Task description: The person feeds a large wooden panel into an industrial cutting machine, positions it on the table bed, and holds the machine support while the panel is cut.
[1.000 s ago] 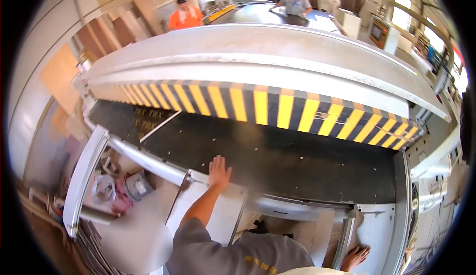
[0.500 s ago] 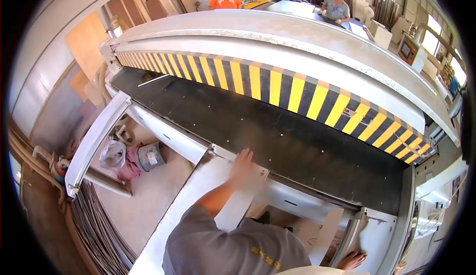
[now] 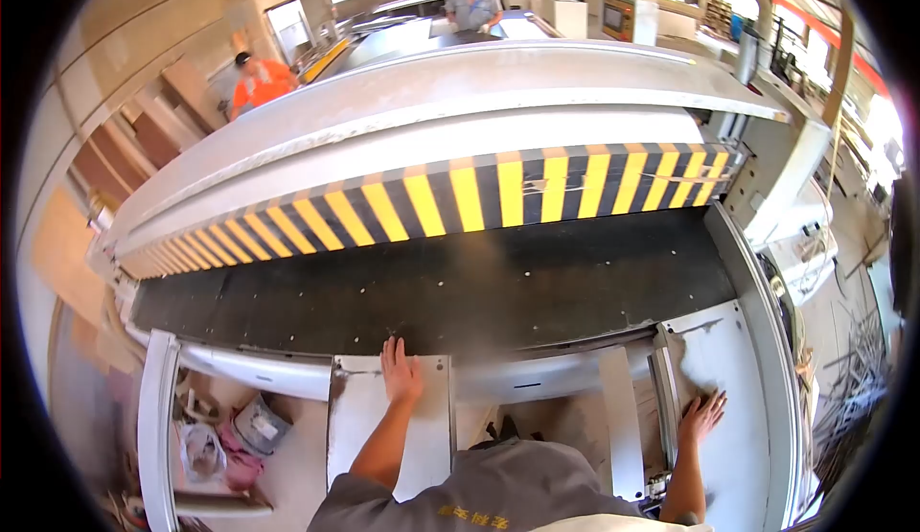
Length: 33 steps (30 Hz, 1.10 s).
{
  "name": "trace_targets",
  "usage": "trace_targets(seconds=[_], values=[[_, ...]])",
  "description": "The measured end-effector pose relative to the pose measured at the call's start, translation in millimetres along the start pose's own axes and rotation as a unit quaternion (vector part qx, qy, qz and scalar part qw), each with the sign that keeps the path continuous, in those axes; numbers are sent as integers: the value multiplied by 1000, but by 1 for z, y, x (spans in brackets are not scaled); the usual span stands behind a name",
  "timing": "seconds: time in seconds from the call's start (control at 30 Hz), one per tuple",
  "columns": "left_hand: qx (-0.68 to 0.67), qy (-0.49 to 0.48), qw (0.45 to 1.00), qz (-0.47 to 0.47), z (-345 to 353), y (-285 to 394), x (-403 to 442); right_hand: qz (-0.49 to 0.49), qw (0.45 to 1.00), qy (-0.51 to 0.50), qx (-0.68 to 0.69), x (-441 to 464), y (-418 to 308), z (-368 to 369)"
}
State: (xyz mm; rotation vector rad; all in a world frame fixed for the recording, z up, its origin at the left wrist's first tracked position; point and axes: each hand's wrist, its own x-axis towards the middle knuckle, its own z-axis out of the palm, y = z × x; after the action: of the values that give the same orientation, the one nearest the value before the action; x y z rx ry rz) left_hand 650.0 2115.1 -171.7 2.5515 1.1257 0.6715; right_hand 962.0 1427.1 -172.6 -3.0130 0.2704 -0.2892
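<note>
My left hand lies flat near the far end of a pale metal support plate, its fingers stretched toward the black machine bed. It holds nothing. Off to the right, my right hand rests with fingers apart on a second pale metal plate beside the side rail, and it too is without anything in it. Between the two plates a narrow upright white strip leans over the gap. Above the bed runs a beam with yellow and black stripes.
Beyond the machine stand a person in orange and a person in grey. Below the left frame are a bucket, a plastic bag and pink cloth. Metal scraps lie in a heap at right.
The view has swung to the right and levelled. My right hand has come further into view, its forearm now showing. My left hand stays on the plate near the bed.
</note>
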Motion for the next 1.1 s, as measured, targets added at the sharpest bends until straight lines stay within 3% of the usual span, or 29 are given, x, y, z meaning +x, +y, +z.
trace_targets(seconds=[0.1,0.33,0.53,0.87,1.1], values=[[-23,36,998,44,-1,0,-4,-3,1000,3,28,-1,-4,-6],[-34,10,999,15,-12,14,-4,5,998,-25,55,-3,-13,-25],[-69,55,993,72,-10,20,3,10,998,-30,49,0,-15,-28],[-160,28,947,278,-12,187,97,17,999,-17,38,2,-9,-13],[-192,-31,923,331,23,260,105,-6,999,-4,46,-1,-11,-21]])
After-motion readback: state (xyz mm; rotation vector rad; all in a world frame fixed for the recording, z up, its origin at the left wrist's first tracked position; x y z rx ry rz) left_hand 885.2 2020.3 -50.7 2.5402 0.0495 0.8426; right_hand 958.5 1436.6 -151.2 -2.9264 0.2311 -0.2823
